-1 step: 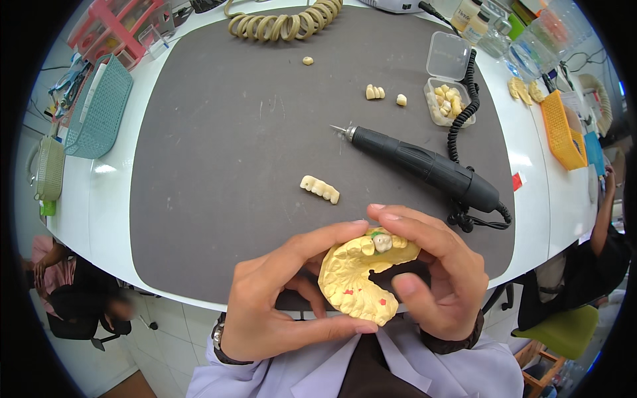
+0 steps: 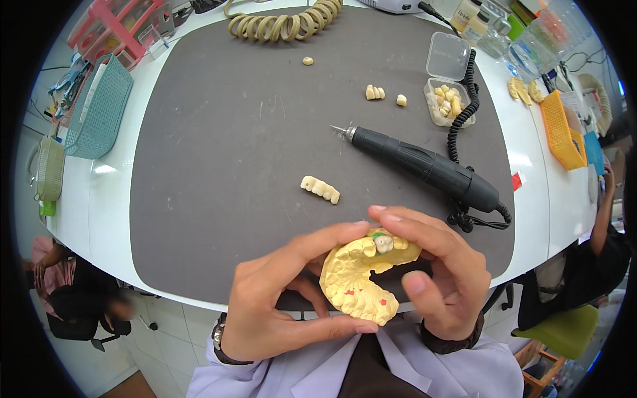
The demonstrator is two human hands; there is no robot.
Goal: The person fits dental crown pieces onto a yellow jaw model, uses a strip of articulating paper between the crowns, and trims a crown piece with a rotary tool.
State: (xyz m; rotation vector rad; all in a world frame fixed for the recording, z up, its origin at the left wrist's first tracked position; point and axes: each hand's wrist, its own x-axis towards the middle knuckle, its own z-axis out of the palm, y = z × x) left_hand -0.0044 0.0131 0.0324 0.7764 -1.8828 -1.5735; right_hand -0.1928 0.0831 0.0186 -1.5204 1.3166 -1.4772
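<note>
My left hand [image 2: 272, 292] grips a yellow plaster dental model [image 2: 358, 302] shaped like a dental arch, thumb at its lower edge and fingertips at the top. A whitish tooth crown [image 2: 383, 244] sits in the model's tooth row, with green around it. Red marks dot the plaster. My right hand [image 2: 444, 278] holds the model's right end, its index and middle fingers along the top and its thumb apart from the plaster. Beyond my hands, a cream dental bridge [image 2: 320, 190] lies on the dark mat.
A black handpiece [image 2: 424, 166] with a pointed bur lies to the right, its coiled cord trailing past an opened clear box [image 2: 450, 103] of artificial teeth. Loose tooth pieces [image 2: 375, 92] rest on the grey mat [image 2: 219, 152]. Baskets [image 2: 99, 109] stand at the sides; people sit nearby.
The dental model has shifted very slightly to the right in my hands. My right thumb has moved a little further from it.
</note>
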